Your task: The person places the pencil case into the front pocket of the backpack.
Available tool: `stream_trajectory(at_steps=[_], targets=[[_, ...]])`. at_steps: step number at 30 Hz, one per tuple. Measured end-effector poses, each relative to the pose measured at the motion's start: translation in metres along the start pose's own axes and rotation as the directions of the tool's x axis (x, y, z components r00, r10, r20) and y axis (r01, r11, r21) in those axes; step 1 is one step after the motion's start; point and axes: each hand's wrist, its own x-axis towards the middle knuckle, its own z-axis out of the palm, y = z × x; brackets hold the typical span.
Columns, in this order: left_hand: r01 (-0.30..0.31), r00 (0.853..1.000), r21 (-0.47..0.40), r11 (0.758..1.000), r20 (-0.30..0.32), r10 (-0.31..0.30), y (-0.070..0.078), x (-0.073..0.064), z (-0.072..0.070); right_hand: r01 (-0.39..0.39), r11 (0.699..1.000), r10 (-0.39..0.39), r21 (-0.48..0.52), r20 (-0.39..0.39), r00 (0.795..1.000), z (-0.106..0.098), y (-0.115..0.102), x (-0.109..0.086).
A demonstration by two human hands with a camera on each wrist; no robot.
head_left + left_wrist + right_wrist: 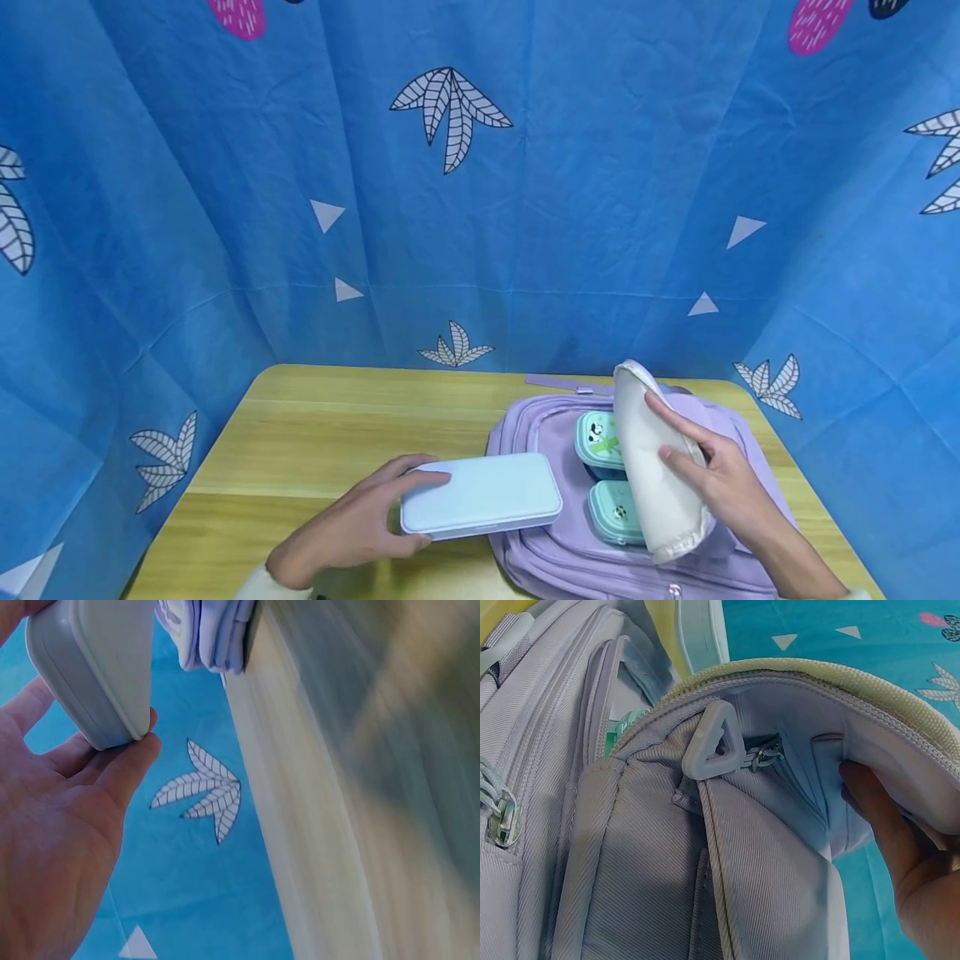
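A lavender backpack (525, 429) lies on its back on the wooden table. My right hand (720, 479) holds its front pocket flap (651, 467) up between thumb and fingers, so the pale inner side shows. In the right wrist view, a triangular zipper pull (715, 742) hangs by the flap's zipper. Two mint-green lidded boxes lie in the opened pocket: the panda-printed box (597, 435) behind, the other box (615, 510) in front, both partly covered by the flap. My left hand (352, 521) grips a pale blue rectangular case (487, 493) by its left end; its right end overlaps the backpack's left edge.
The wooden table (300, 442) extends to the left of the backpack. A blue curtain (570, 208) with leaf prints surrounds the table at the back and both sides. A lavender strap (555, 382) lies behind the backpack, by the table's back edge.
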Motion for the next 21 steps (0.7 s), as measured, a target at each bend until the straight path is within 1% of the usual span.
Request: stream_trajectory(at_steps=[4,10,16,21], targets=[[-0.028,1.000,0.004,1.000,0.005,0.028,0.006,0.008,0.006,0.009,1.000,-0.009,0.007,-0.002,1.000,0.000,0.001,0.000],[-0.068,0.997,-0.020,0.997,0.027,0.068,0.013,0.019,0.013,0.007,1.000,-0.007,0.007,-0.010,1.000,0.001,0.000,0.001],[-0.078,0.995,-0.048,0.996,0.058,0.080,0.019,0.028,0.019,0.005,1.000,-0.005,0.019,-0.004,1.000,0.002,-0.001,0.002],[-0.098,0.991,-0.070,0.993,0.083,0.104,0.027,0.038,0.025,-0.022,0.999,0.023,0.036,-0.010,1.000,0.001,-0.001,0.000]])
